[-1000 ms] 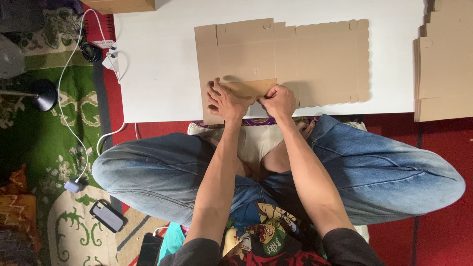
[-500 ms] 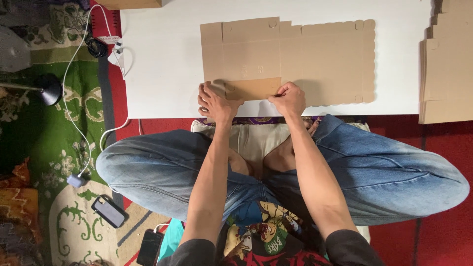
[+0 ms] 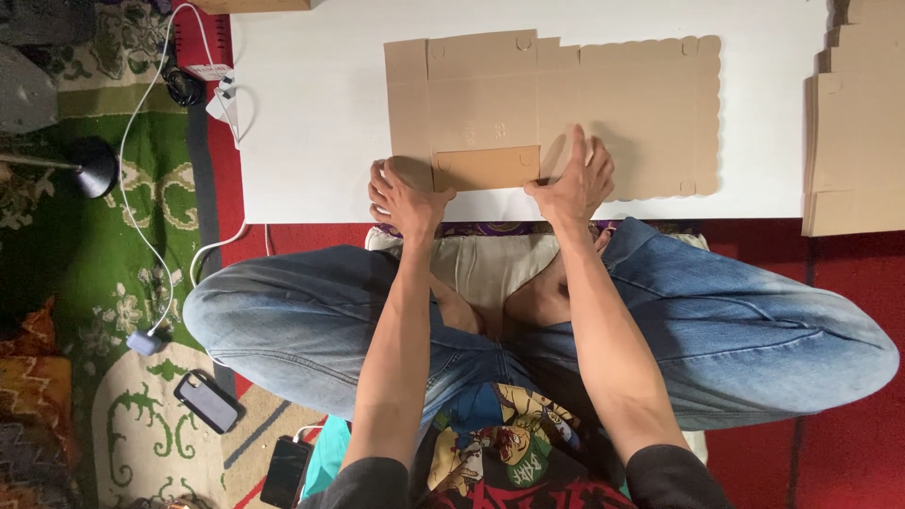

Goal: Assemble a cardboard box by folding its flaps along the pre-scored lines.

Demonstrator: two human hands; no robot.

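Observation:
A flat brown cardboard box blank [image 3: 566,85] with scalloped edges lies on a white board [image 3: 311,113]. Its near flap [image 3: 485,168] is folded back over the sheet. My left hand [image 3: 405,198] presses on the left end of that folded flap at the blank's near edge. My right hand [image 3: 577,181] lies flat with spread fingers on the cardboard just right of the flap. I sit cross-legged in blue jeans, with both forearms reaching out over my legs.
A stack of more cardboard blanks [image 3: 853,132] lies at the right edge. White cables and a charger [image 3: 222,90] run along the left of the board. Two phones [image 3: 209,401] lie on the patterned rug. A dark lamp [image 3: 94,168] stands at far left.
The flap has been pressed flat. My hands have slid apart along it: the left to its left end, the right opened flat on the cardboard to its right.

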